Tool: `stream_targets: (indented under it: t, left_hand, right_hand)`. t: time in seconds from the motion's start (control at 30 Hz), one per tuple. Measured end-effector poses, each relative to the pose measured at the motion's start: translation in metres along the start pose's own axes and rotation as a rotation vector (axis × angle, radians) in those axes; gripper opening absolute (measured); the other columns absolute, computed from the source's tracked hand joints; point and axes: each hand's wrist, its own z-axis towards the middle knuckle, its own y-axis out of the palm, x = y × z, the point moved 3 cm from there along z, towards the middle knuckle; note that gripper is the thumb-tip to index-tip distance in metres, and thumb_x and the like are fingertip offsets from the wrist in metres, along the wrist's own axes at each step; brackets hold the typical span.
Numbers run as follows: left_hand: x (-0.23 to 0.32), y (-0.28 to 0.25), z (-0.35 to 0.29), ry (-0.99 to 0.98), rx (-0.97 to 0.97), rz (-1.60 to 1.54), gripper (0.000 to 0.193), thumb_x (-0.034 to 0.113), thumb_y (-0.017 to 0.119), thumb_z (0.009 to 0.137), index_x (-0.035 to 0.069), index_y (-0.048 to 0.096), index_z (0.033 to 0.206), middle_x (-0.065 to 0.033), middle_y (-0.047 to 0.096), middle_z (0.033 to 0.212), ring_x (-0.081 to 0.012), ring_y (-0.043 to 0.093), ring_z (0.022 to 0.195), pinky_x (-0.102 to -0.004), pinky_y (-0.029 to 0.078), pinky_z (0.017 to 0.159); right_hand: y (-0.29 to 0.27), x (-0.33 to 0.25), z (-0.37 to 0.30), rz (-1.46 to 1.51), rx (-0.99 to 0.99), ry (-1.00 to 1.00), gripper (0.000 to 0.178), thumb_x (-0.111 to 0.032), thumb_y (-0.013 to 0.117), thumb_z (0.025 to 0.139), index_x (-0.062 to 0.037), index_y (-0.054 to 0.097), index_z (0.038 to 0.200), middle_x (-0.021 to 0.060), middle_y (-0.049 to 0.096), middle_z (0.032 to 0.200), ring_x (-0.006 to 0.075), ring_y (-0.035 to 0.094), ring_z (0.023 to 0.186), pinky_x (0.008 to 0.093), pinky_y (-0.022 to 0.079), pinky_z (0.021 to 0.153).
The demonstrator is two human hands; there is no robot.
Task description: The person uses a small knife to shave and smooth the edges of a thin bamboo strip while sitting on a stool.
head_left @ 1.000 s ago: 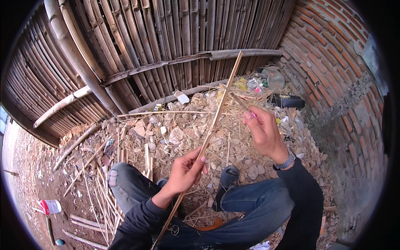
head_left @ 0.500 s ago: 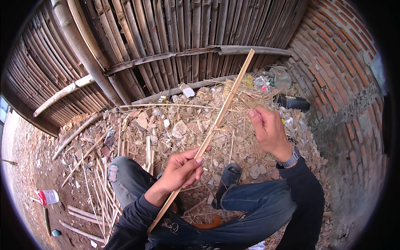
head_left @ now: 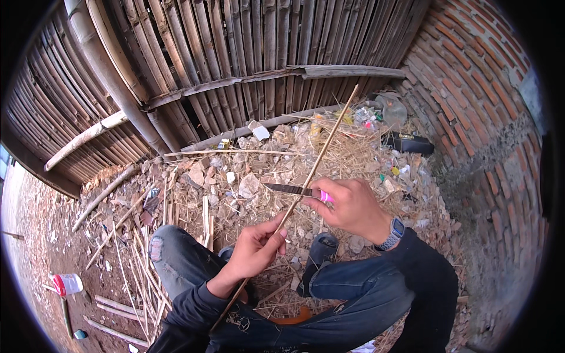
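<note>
Head view: left hand is gripping the bamboo strip slanting up-right; right hand is clenching a knife across it.

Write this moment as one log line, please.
left hand: grips bamboo strip | right hand: holds pink-handled knife, blade against strip | person seated, bamboo wall ahead

— Where's the bamboo strip?
— Slanting up from the left hand toward the fence behind.
— And the knife?
— In the right hand, crossing the strip; brick wall at right, cup far left.
</note>
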Motion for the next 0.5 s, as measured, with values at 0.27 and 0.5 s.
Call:
stream_targets:
  t: [0.27,0.5]
  left_hand:
    - [-0.010,0.004,0.002,0.042,0.082,0.235,0.051,0.013,0.063,0.106,0.003,0.048,0.153,0.0032,0.059,0.074,-0.0037,0.059,0.070,-0.0216,0.047,0.064]
    - [-0.016,0.006,0.003,0.051,0.088,0.214,0.028,0.020,0.062,0.107,-0.004,0.062,0.121,0.0012,0.062,0.075,-0.0040,0.059,0.066,-0.0229,0.047,0.059]
  right_hand:
    - [0.007,-0.003,-0.006,-0.099,-0.116,-0.049,0.011,-0.018,0.072,0.086,-0.0119,0.064,0.091,0.0085,0.068,0.072,0.0323,0.069,0.063,0.0453,0.051,0.053]
    - [0.012,-0.015,-0.005,-0.274,-0.212,-0.115,0.013,-0.022,0.069,0.087,-0.0117,0.061,0.088,0.0081,0.065,0.070,0.0313,0.070,0.066,0.0454,0.053,0.054]
